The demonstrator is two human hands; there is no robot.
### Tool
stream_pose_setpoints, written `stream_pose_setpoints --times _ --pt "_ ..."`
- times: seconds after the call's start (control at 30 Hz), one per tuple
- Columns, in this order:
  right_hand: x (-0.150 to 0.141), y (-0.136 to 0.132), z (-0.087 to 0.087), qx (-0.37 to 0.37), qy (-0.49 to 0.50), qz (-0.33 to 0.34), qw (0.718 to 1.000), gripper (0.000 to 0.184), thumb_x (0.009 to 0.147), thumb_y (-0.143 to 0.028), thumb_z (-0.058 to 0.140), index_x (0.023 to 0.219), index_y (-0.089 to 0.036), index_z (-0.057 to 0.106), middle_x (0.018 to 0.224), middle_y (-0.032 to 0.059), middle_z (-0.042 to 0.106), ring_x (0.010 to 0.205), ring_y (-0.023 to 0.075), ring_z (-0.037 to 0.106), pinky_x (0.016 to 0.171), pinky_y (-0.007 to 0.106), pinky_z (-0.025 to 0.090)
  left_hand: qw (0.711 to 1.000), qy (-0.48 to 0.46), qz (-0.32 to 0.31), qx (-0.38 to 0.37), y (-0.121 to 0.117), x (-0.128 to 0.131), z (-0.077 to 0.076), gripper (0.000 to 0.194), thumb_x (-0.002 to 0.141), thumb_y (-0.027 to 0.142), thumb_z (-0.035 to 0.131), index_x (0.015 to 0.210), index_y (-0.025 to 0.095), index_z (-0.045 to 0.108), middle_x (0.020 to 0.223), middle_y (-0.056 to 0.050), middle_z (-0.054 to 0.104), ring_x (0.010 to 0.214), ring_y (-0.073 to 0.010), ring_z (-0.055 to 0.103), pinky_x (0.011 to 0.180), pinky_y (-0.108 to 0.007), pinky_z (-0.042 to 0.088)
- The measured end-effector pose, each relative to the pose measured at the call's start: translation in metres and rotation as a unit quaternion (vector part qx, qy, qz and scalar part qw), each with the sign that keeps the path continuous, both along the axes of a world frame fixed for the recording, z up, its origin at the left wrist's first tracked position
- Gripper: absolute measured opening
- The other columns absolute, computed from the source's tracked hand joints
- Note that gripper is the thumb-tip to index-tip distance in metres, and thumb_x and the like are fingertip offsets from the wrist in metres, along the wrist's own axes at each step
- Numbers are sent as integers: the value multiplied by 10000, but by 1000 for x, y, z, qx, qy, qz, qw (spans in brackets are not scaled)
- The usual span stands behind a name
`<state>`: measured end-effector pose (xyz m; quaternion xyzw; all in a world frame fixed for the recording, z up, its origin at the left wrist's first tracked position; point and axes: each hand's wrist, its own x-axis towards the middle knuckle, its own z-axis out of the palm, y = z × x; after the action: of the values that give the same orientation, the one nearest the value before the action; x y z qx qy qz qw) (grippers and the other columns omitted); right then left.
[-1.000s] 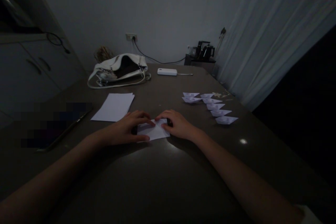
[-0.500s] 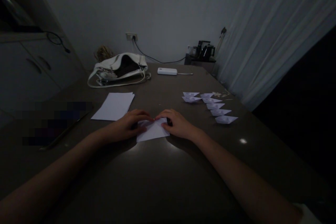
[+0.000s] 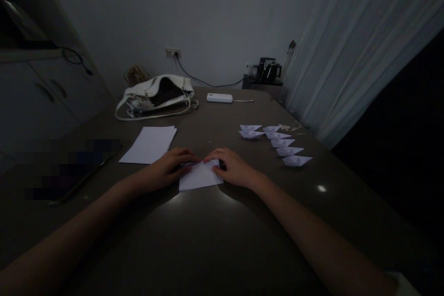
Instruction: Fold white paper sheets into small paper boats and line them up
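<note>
A folded sheet of white paper (image 3: 201, 179) lies on the dark table in front of me, its far edge partly hidden by my fingers. My left hand (image 3: 174, 166) grips its left side, thumb on top and fingers along the far edge. On the opposite side my right hand (image 3: 231, 166) holds it the same way, with thumb and forefinger on the paper. Both forefingers meet near the middle of the far edge. Just beyond my left hand is a stack of white paper (image 3: 149, 144).
Several folded paper boats (image 3: 296, 161) stand in two rows at the right. A white handbag (image 3: 156, 97) and a white power bank (image 3: 219, 98) with a short cable lie at the back of the table (image 3: 208, 240). A blurred-out dark object (image 3: 76, 166) is at the left.
Both hands stay on the folded paper, fingertips still together at its far edge. The whole view has shifted slightly, so everything appears a little lower.
</note>
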<state>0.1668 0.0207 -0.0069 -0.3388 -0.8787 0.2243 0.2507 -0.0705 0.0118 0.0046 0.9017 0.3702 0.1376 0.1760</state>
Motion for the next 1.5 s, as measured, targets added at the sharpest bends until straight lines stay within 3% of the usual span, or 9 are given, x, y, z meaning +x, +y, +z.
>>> stream_pose_setpoints --times 0.67,1.13,1.5 --pt "-1 -2 3 -2 -7 -6 1000 347 752 -19 546 1049 -180 626 1056 57 609 968 148 526 861 306 407 1000 -6 8 -1 3 -1 -2 330 890 373 461 1175 236 556 1125 -70 528 1034 -228 497 908 -365 422" --pt "-5 -7 2 40 -46 -4 998 421 755 -26 502 1127 -195 601 1100 61 580 1062 168 483 946 339 370 999 15 13 36 7 -3 -5 324 879 375 485 1162 257 588 1106 -80 534 1026 -239 496 888 -379 417" --pt "-12 -20 15 97 -166 -101 976 368 844 -129 467 1138 -272 635 1248 71 513 1130 238 434 907 410 381 999 33 26 26 6 -2 -5 313 879 364 486 1168 281 573 1142 -71 515 1062 -242 476 907 -398 393"
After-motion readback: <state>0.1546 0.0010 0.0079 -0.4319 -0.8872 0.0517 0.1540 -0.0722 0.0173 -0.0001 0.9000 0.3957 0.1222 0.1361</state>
